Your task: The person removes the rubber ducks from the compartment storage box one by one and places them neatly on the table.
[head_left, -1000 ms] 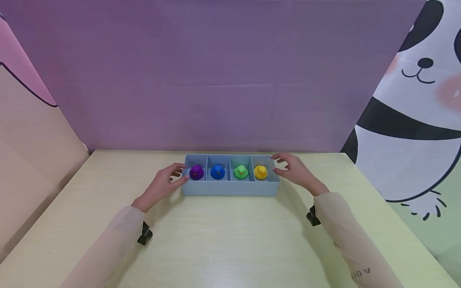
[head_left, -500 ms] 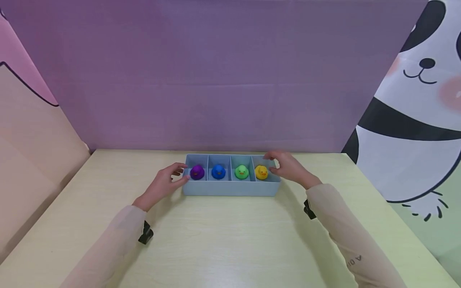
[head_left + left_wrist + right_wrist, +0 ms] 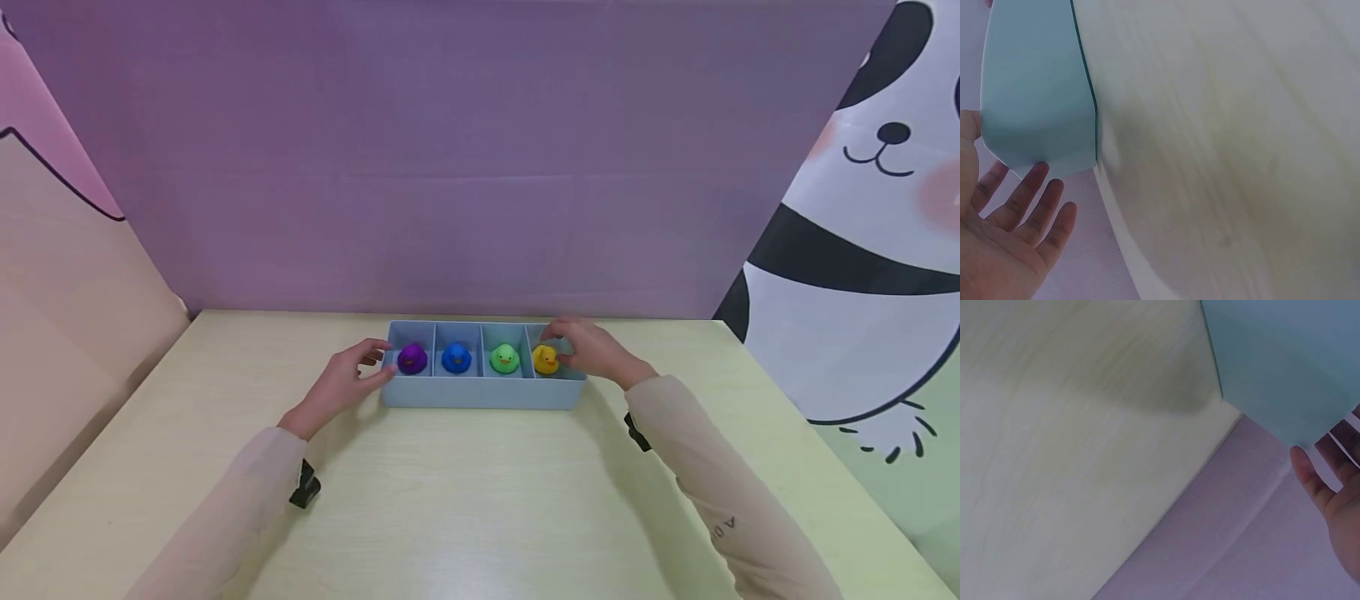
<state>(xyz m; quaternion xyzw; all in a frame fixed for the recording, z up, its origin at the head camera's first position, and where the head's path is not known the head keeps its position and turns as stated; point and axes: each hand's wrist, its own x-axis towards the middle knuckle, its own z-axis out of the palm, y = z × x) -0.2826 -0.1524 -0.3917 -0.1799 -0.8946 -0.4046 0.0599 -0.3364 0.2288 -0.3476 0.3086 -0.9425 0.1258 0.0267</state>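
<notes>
Right hand (image 3: pixel 595 346) just slid in from the right end of the box (image 3: pixel 483 393) — now spread around the yellow duck (image 3: pixel 546 361), just right of center frame, so that's the one in play. Left hand (image 3: pixel 341 382) stays spread at the left end.

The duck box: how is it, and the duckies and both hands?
Box: open-topped, all compartments occupied
Purple duck: upright, leftmost compartment
Blue duck: upright, second from left
Green duck: upright, third
Yellow duck: head up, rightmost
Left hand: relaxed, at left end
Right hand: by yellow duck, grip unclear
</notes>
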